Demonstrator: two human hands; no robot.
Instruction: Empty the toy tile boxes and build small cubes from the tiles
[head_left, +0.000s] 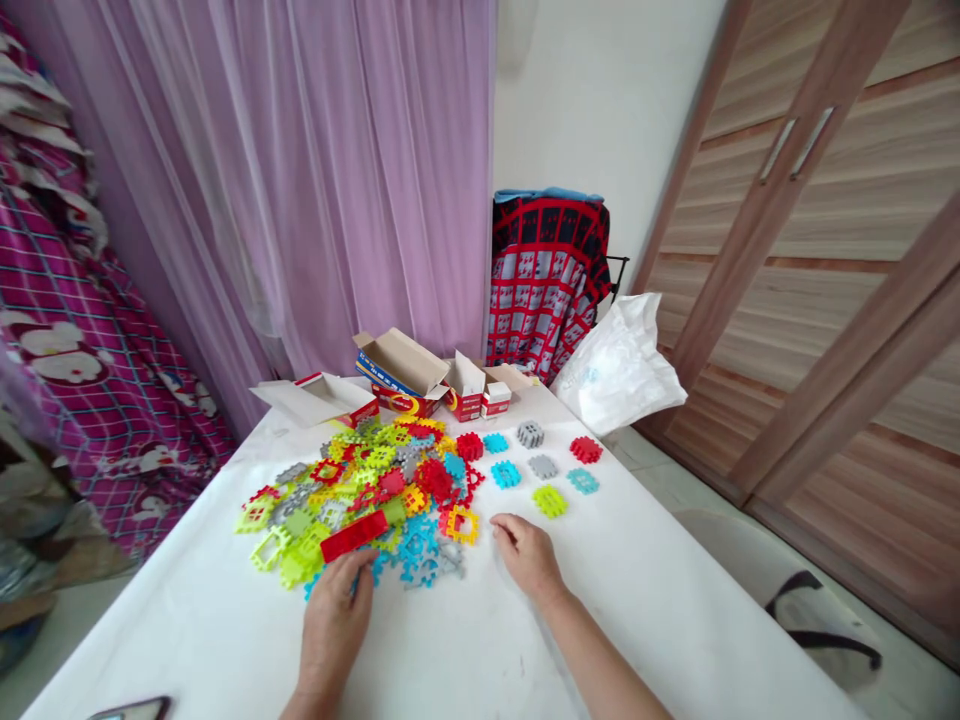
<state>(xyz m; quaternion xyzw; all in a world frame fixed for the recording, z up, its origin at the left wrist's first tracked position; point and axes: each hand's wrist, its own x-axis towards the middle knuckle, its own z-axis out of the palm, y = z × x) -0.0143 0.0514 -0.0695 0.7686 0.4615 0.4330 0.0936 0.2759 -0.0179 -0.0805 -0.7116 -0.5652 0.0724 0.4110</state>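
My left hand (339,600) is at the near edge of a heap of plastic interlocking building pieces (382,460), its fingers curled in. A long red block (354,537) lies right at its fingertips; whether the fingers grip it or a small blue piece below is hidden. My right hand (529,555) rests on the table right of the heap, fingers curled together, with nothing visible in them. Nearest to it is a yellow square frame piece (460,525). Beyond it stand small groups of pieces: lime green (550,501), grey (542,466), blue (505,474) and red (586,449).
Opened cardboard boxes (401,362) stand at the table's far edge, with an open white-flapped box (319,397) on the left. A white plastic bag (619,370) sits at the far right corner. A phone (135,710) lies at the near left of the white-covered table (450,660).
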